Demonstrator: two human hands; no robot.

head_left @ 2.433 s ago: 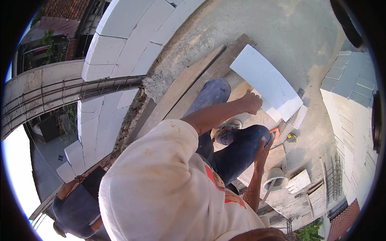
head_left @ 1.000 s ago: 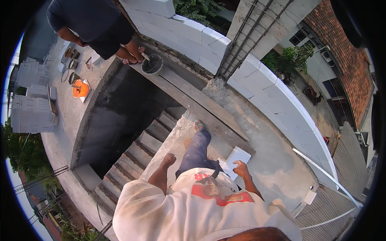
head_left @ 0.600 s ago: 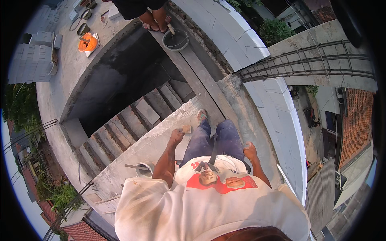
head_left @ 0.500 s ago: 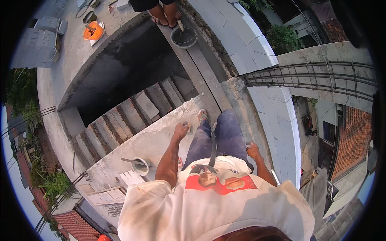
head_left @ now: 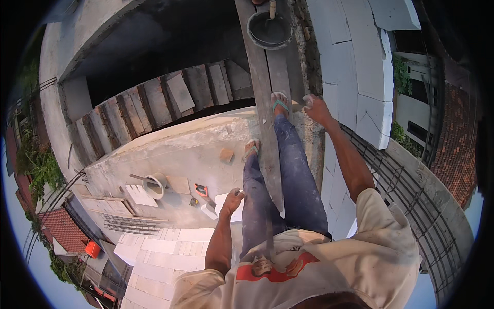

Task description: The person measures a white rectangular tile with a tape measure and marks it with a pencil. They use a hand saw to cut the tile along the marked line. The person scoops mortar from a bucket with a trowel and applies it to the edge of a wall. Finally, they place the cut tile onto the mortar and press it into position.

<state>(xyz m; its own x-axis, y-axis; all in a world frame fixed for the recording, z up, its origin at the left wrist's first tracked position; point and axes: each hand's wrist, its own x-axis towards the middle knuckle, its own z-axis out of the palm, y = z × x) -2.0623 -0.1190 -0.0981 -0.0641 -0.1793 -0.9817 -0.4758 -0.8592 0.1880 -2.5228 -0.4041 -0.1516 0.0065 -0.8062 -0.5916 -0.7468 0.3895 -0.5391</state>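
Note:
I stand in flip-flops, my right foot (head_left: 280,103) on two long wooden planks (head_left: 256,69) over the stair opening, my left foot (head_left: 251,149) near their near end. My right hand (head_left: 316,108) is closed and raised beside the white block wall (head_left: 350,72); whitish fingertips show, what they hold is unclear. My left hand (head_left: 231,201) hangs by my left leg, fingers curled, contents unclear. Ahead on the planks sits a dark bucket (head_left: 269,35) with a wooden-handled tool (head_left: 272,9) in it. A white board (head_left: 226,208) lies below my left hand.
Concrete stairs (head_left: 180,90) descend left of the planks. On the slab left of me are a pale bucket (head_left: 153,188), an orange-handled tool (head_left: 201,190), a yellow tape measure (head_left: 194,202), rebar mesh (head_left: 131,223) and stacked blocks (head_left: 164,247). Rebar (head_left: 401,180) runs along the right side.
I have turned and stepped onto the planks, my right foot forward. My right hand has risen toward the block wall. The bucket is nearer; the co-worker has mostly left the view.

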